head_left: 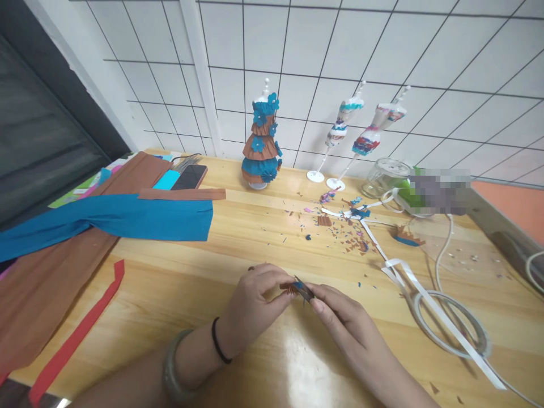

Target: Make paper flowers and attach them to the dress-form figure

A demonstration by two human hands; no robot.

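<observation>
Both hands met low over the near middle of the wooden worktop, and between them sat a small folded scrap of crepe paper, blue on one face and brown at its left edge. The left hand had its grip closed on the brown end, thumb and fingers curled around it, while the right hand pinched the blue end between thumb and forefinger. Held this way, from both ends and just clear of the wood, the scrap stayed taut and could be pleated or turned without slipping; it looked thin, crinkled and easily crushed, which probably explained the fingertip hold. A dark band and a pale green bangle circled the left wrist.

The supplies lay within reach but out of the working patch. To the far left, long sheets of blue crepe and brown crepe were spread flat, with a red strip trailing toward the near edge and a phone beyond them. Far centre stood a finished mannequin dress, tiered in ruffled brown and blue with small blue flowers, set back near the gridded white wall. Two bare dress forms on thin stems leaned beside it, near a clear glass jar. Paper snippets littered the wood between, and a loop of white tape curled flat on the right.
</observation>
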